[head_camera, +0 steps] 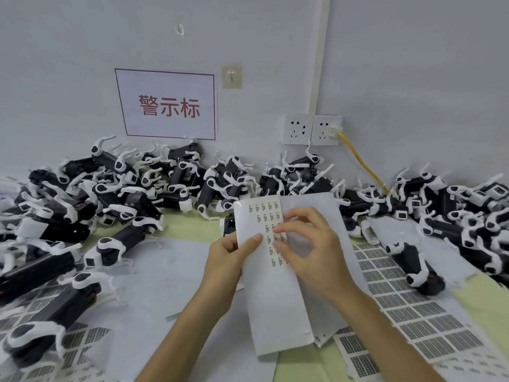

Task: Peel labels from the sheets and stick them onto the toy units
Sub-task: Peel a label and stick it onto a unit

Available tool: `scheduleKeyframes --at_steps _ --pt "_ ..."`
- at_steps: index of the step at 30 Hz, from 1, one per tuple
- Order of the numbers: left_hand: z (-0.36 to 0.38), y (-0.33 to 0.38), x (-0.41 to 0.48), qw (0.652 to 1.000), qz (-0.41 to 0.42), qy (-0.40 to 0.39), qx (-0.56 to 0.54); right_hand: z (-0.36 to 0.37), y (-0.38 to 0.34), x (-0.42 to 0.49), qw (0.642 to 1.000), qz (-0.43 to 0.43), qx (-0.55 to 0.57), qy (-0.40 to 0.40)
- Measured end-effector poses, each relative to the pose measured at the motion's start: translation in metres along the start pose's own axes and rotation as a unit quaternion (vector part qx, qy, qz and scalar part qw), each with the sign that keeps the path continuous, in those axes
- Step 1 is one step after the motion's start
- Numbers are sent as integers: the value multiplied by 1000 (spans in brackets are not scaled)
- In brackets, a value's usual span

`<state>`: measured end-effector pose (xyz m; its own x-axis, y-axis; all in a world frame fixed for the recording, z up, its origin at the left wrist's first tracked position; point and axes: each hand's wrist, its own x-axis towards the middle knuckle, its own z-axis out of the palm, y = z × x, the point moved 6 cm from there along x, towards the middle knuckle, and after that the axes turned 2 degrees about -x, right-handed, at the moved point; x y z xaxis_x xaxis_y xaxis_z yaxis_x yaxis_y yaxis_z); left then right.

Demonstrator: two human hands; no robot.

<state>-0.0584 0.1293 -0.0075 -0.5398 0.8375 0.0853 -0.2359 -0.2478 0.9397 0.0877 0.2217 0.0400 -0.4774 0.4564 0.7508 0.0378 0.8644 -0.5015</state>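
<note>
A white label sheet (272, 293) with several small dark labels near its top stands upright in the middle of the view. My left hand (228, 260) grips its left edge, thumb on the front. My right hand (311, 249) lies over the sheet's right side, its fingertips on the small labels (271, 224). A second white sheet (316, 213) sits right behind the first. Black-and-white toy units are heaped along the wall (132, 188), and one toy unit (413, 266) lies alone to the right of my hands.
Sheets of larger printed labels (407, 307) lie flat on the green table at the right and lower left. More toy units crowd the left edge (41, 274) and the right (473, 216). A wall socket with a yellow cable (358, 155) is behind.
</note>
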Motion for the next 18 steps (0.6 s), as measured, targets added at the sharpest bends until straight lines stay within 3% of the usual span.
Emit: scheduleKeyframes --at_steps 7,18 --pt "4 -3 -2 997 -31 -38 -58 6 3 -3 1000 28 -15 -4" --pt "11 0 -5 996 35 -79 23 6 6 -1 999 15 -36 -13"
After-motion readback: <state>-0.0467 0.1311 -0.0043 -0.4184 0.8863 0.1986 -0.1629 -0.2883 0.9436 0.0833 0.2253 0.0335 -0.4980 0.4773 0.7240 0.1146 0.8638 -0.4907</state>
